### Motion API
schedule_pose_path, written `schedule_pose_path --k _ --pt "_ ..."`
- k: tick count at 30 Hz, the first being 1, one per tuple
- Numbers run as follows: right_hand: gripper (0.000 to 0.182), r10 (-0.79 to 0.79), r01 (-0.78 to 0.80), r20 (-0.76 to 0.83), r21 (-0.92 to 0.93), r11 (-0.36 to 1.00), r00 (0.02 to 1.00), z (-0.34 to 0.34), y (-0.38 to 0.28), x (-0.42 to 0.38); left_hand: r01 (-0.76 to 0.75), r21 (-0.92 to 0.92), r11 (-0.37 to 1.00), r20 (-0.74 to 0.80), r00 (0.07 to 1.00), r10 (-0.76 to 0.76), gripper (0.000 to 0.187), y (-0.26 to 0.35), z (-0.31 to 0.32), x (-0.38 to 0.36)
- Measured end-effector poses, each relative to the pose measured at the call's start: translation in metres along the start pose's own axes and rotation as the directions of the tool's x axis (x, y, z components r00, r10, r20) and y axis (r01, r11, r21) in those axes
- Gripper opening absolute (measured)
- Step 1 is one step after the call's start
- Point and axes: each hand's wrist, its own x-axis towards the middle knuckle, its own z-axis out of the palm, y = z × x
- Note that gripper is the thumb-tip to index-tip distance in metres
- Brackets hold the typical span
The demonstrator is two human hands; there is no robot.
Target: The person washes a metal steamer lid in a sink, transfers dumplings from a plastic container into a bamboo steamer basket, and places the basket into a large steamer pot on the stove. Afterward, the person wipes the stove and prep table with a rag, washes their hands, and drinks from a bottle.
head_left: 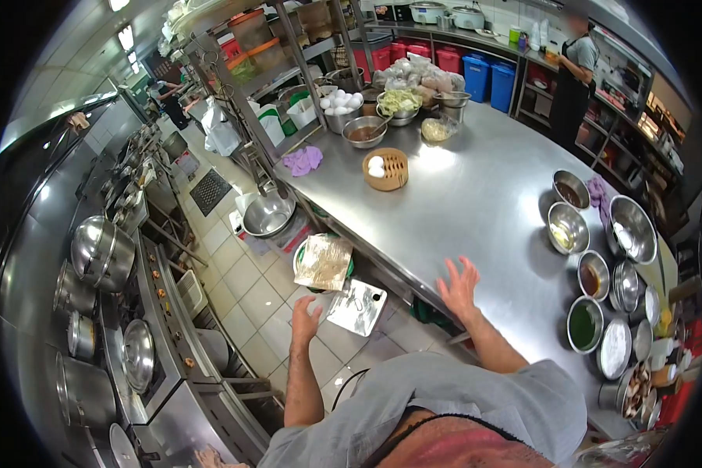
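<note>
My left hand [306, 318] is raised over the floor beside the table, empty, with thumb and fingers apart. Below and near it are a foil-like sheet [324, 262] and a shiny metal lid [357, 307]. Over the near edge of the steel table [476, 195] my right hand [459, 282] is held out, fingers spread and nothing in them. Farther along the tabletop sits a round bamboo steamer basket [396, 173] with white eggs [376, 166] in it. Behind it stand a steel bowl of brown liquid [364, 134] and a pot of white eggs [341, 102].
On the right, steel bowls hold green sauce [583, 323], brown liquid [592, 281] and other contents. A purple cloth [303, 161] lies at the table's left edge. Stoves with pots [101, 253] line the left. Another person [576, 78] stands at the far counter.
</note>
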Motion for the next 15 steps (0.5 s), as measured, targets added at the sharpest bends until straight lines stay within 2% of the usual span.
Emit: schedule_pose_path --k 1,3,7,10,14,15 --pt "0.055 0.01 -0.008 0.047 -0.041 0.999 0.999 -0.002 0.005 -0.004 0.002 -0.004 1.0 -0.007 1.0 -0.002 0.031 0.011 0.012 0.016" --pt "0.054 0.015 -0.013 0.06 -0.038 0.999 0.998 -0.004 0.011 -0.009 -0.091 -0.049 0.995 0.142 0.985 0.097 0.032 0.034 0.032 0.054" --pt "0.053 0.063 -0.059 0.102 -0.043 0.997 0.993 -0.007 0.011 -0.006 -0.155 -0.022 0.988 0.177 0.972 0.157 0.032 0.042 0.068 0.136" --pt "0.052 0.127 -0.123 0.098 -0.048 0.991 0.987 -0.004 0.01 0.0 -0.173 -0.045 0.984 0.163 0.97 0.178 0.035 0.036 0.084 0.212" --pt "0.05 0.251 -0.243 0.061 -0.117 0.963 0.966 0.0 0.007 0.016 -0.181 0.051 0.982 -0.004 0.983 0.181 0.037 0.018 0.105 0.314" --pt "0.05 0.282 -0.27 0.066 -0.145 0.952 0.957 0.0 0.006 0.021 -0.122 0.111 0.986 -0.006 0.992 0.123 0.041 0.015 0.109 0.338"
